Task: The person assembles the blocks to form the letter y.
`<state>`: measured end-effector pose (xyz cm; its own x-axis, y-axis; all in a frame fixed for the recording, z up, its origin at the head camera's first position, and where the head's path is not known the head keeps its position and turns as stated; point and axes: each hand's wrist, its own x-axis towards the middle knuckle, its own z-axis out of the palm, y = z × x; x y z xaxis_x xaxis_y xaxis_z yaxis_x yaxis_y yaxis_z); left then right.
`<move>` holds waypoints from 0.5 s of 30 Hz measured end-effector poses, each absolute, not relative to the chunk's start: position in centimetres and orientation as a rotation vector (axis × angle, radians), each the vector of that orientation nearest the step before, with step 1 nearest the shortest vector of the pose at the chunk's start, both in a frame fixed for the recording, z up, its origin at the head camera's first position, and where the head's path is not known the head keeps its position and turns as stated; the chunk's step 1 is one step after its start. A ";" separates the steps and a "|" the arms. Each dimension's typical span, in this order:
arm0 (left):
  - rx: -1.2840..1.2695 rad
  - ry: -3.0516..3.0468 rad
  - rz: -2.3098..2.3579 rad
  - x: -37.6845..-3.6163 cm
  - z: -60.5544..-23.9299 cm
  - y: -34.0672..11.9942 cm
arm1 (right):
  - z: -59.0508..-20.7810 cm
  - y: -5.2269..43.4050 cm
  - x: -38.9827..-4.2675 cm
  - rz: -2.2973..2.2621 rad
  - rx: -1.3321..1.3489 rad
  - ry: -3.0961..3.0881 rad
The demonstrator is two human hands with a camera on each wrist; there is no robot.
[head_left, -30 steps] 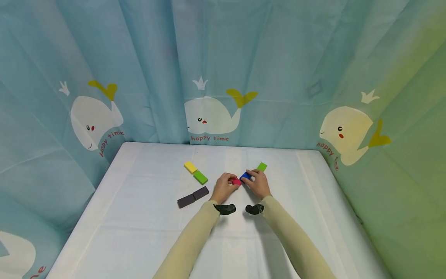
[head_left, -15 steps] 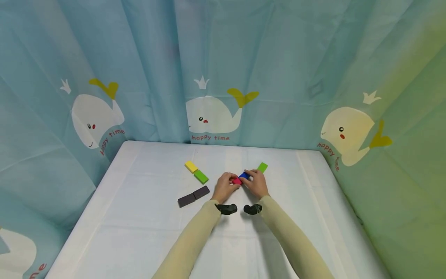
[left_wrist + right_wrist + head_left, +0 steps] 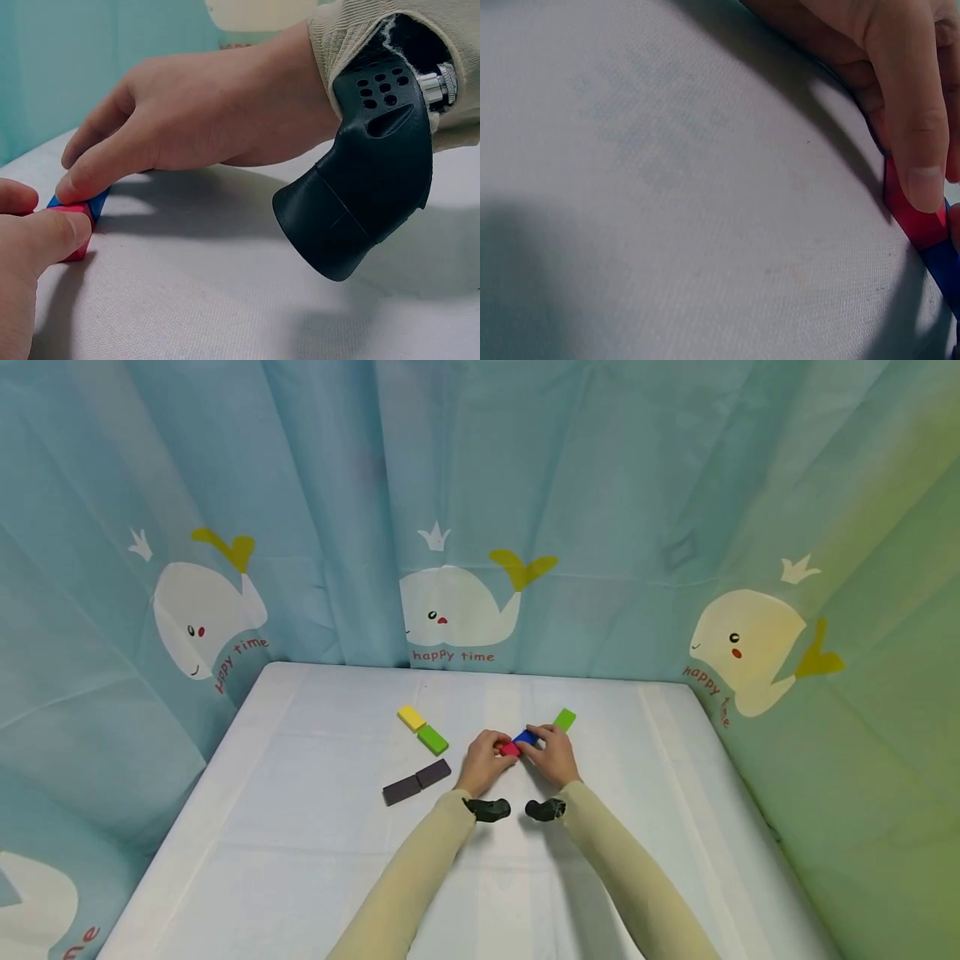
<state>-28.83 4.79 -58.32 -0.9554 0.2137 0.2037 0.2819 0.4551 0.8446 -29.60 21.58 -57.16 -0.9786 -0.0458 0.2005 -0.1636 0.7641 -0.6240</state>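
Near the middle of the white table: left hand pinching a red block, thumb and curled fingers on its sides; right hand pinching a blue block, fingertips on its top and near edge. Red and blue blocks lying flat on the cloth, end to end and touching, seen low in the left wrist view as red block against blue block under the two thumbs. In the right wrist view, only a thumb over the red block with the blue block just past it, the rest of the frame taken up by bare cloth. Just beyond the right hand, a green block, near but apart from the blue one. To the left, well apart from the hands, a yellow block touching a second green block in a slanted line, and nearer the front edge a pair of dark blocks also end to end. Black wrist cameras strapped under both beige sleeves, the right one filling much of the left wrist view. Blue curtain with white whales hanging round three sides of the table, greenish on the right
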 end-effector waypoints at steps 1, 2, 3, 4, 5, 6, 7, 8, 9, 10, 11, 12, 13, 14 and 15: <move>-0.447 -2.623 -1.541 -28.8 -58.3 4.8 | -57.3 21.6 -29.6 1.007 0.171 -2.787; -0.444 -2.625 -1.543 -28.8 -58.4 4.8 | -57.4 21.7 -29.7 1.005 0.176 -2.788; -0.441 -2.629 -1.542 -28.8 -58.4 4.8 | -57.4 21.7 -29.7 1.011 0.181 -2.785; -0.439 -2.632 -1.540 -28.8 -58.4 4.8 | -57.5 21.8 -29.7 1.009 0.188 -2.783; -0.437 -2.633 -1.542 -28.8 -58.4 4.9 | -57.5 21.8 -29.7 1.007 0.195 -2.783; -0.435 -2.636 -1.542 -28.9 -58.4 4.9 | -57.4 21.8 -29.7 1.010 0.201 -2.781; -0.437 -2.634 -1.540 -28.9 -58.4 4.9 | -57.4 21.9 -29.7 1.009 0.207 -2.781; -0.437 -2.632 -1.542 -28.9 -58.4 4.9 | -57.3 21.9 -29.6 1.010 0.212 -2.782; -0.436 -2.631 -1.541 -28.9 -58.4 4.9 | -57.2 21.9 -29.6 1.009 0.217 -2.785; -0.437 -2.629 -1.542 -28.9 -58.4 4.9 | -57.2 22.0 -29.5 1.006 0.221 -2.790; -0.436 -2.629 -1.541 -28.9 -58.4 4.9 | -57.1 22.0 -29.5 1.008 0.223 -2.795; -0.434 -2.629 -1.537 -28.8 -58.3 4.9 | -57.0 22.0 -29.5 1.015 0.224 -2.798; -0.434 -2.628 -1.534 -28.8 -58.4 5.0 | -57.0 22.0 -29.5 1.017 0.226 -2.801; -0.432 -2.627 -1.534 -28.8 -58.3 5.0 | -56.9 22.0 -29.5 1.021 0.226 -2.803; -0.433 -2.626 -1.529 -28.8 -58.3 5.0 | -56.9 22.0 -29.5 1.026 0.227 -2.804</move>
<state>-28.80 4.97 -58.34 -0.9577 0.2049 0.2022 0.2769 0.4646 0.8411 -29.46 21.98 -56.91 -0.9778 -0.0908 0.1891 -0.1914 0.7551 -0.6270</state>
